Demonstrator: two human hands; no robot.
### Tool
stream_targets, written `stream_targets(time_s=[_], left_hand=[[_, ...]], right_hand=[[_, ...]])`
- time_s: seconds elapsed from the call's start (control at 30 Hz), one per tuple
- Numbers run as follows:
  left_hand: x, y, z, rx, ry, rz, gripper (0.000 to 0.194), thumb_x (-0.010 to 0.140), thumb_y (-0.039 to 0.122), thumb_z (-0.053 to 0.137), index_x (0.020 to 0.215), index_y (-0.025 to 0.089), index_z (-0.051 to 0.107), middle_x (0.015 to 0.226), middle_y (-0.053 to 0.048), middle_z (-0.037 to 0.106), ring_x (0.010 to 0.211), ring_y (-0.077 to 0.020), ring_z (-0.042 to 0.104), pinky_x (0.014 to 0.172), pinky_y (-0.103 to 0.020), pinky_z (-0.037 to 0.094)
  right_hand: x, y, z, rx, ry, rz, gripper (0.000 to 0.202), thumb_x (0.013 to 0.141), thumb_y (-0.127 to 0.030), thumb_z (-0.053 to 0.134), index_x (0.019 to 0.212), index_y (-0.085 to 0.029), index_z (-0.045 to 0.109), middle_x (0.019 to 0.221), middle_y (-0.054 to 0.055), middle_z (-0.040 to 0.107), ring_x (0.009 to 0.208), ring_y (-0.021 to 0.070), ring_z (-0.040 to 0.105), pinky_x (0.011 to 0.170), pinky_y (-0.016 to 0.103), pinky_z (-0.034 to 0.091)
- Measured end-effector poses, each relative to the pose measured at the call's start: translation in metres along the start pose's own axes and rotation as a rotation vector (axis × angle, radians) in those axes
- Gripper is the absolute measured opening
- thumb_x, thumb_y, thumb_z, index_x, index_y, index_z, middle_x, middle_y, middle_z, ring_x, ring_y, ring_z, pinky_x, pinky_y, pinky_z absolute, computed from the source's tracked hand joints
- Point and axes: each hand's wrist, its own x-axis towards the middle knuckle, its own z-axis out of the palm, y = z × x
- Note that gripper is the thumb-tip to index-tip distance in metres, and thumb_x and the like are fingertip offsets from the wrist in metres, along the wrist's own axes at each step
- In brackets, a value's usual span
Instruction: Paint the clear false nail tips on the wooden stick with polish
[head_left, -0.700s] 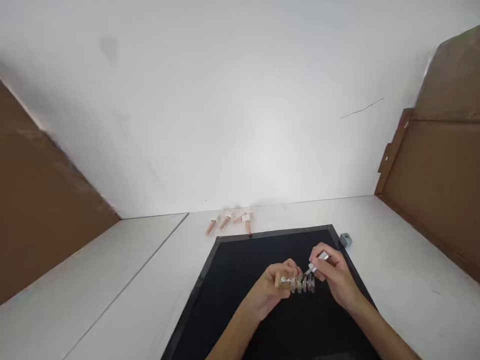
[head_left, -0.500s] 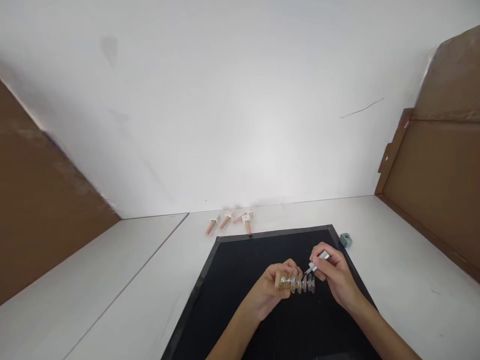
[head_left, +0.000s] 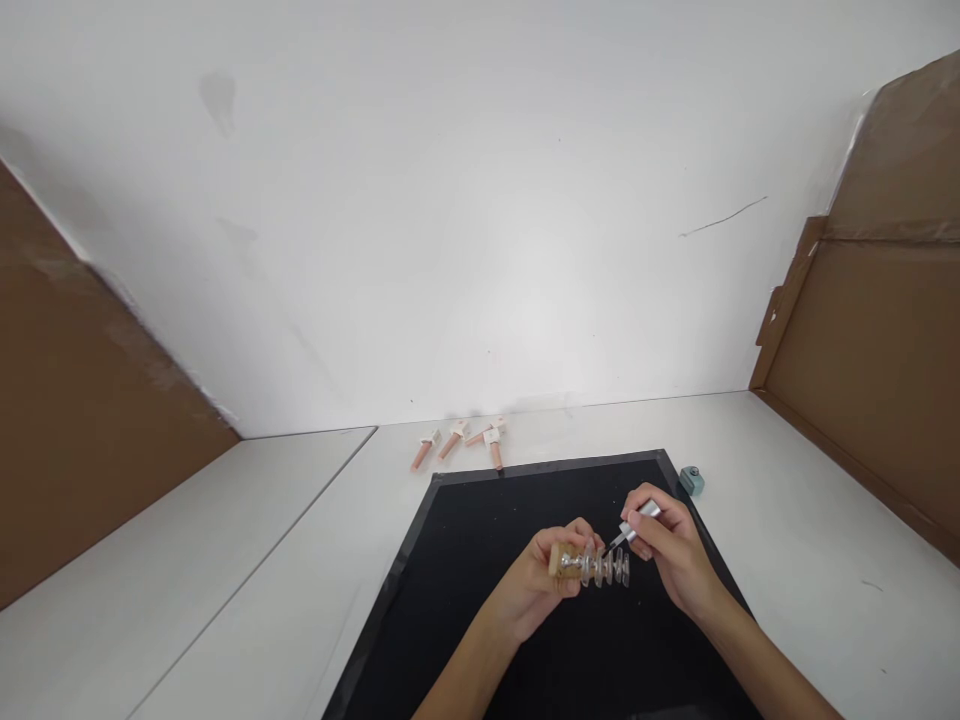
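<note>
My left hand (head_left: pixel 541 580) is closed around the tan block end of a small stand (head_left: pixel 564 561), from which a row of clear discs (head_left: pixel 606 568) points right. Between the fingers of my right hand (head_left: pixel 670 545) is a silver-capped brush (head_left: pixel 641 520), slanting down to the left. Its dark tip is at the upper edge of the clear discs; whether it touches them is too small to tell. Both hands are above a black mat (head_left: pixel 600 655).
Several pink-handled bottles (head_left: pixel 453 440) lie beyond the mat's back edge. A small teal bottle (head_left: pixel 692 481) stands by its back right corner. Brown cardboard panels (head_left: pixel 870 380) rise at both sides, and a white wall (head_left: pixel 480 220) is behind.
The brush tip has shifted very slightly along the discs, and the tan block has tilted a little. Otherwise both hands hold nearly the same position.
</note>
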Motion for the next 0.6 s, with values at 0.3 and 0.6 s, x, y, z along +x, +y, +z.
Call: stream_targets(time_s=[0.3,0.6], left_hand=[[0.0,-0.001,-0.0015,-0.005,0.014,0.004,0.031,0.039,0.021,0.085,0.067,0.025,0.073,0.077,0.0,0.05,0.082,-0.0144,0.051,0.065,-0.024,0.036],[-0.001,-0.0004,-0.002,0.015,0.011,0.009,0.031,0.039,0.022,0.085,0.067,0.025,0.073,0.077,0.0,0.05,0.082,-0.0143,0.051,0.066,-0.025,0.036]], right_hand=[[0.0004,0.0004,0.0,-0.004,0.004,-0.006,0.022,0.073,-0.033,0.067,0.063,-0.016,0.058,0.059,-0.005,0.043,0.043,0.0052,0.03,0.042,0.022,0.023],[0.0002,-0.0012,0.0009,-0.009,0.013,-0.013,0.021,0.073,-0.033,0.067,0.063,-0.017,0.058,0.06,-0.004,0.044,0.042,0.0052,0.03,0.042,0.022,0.024]])
